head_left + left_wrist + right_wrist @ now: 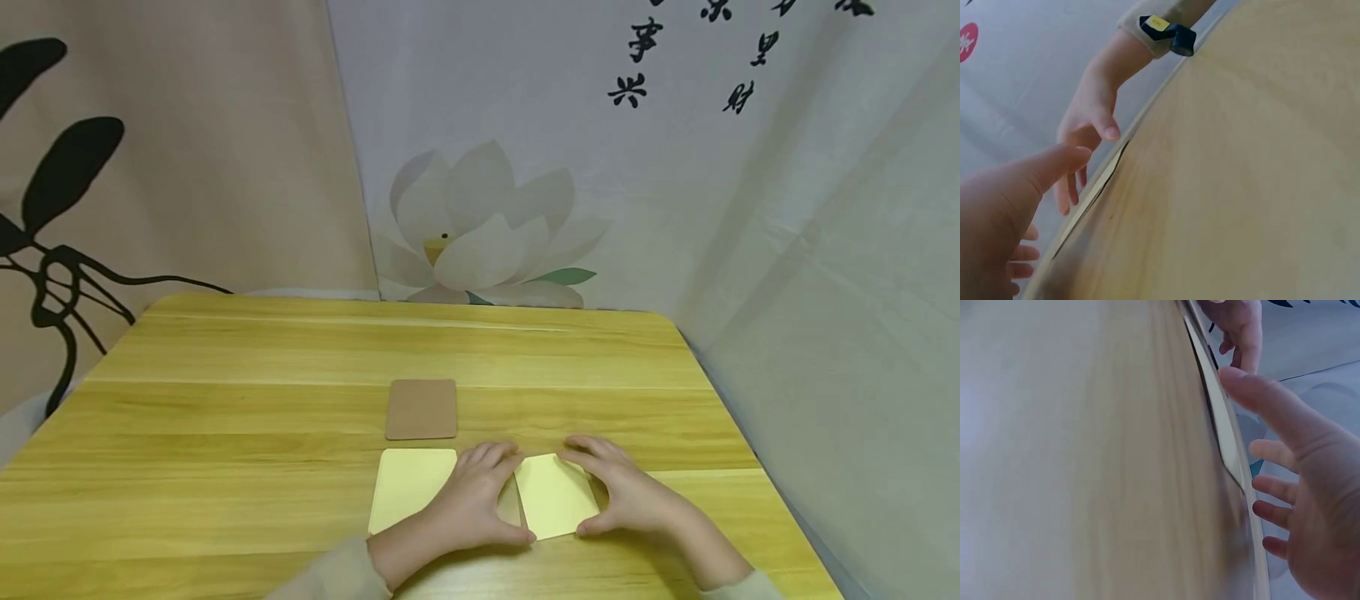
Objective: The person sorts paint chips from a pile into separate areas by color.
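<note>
A pale yellow card lies tilted on the wooden table near its front edge, over a brown sliver of something under it. My left hand touches its left edge and my right hand its right edge, fingers at the far corners and thumbs at the near ones. In the left wrist view the left hand and right hand flank the card's thin edge. The right wrist view shows the right hand with spread straight fingers beside the card's edge.
A second yellow card lies flat just left of my left hand. A brown card lies behind it, further in. Printed curtains hang close behind the table and along its right side.
</note>
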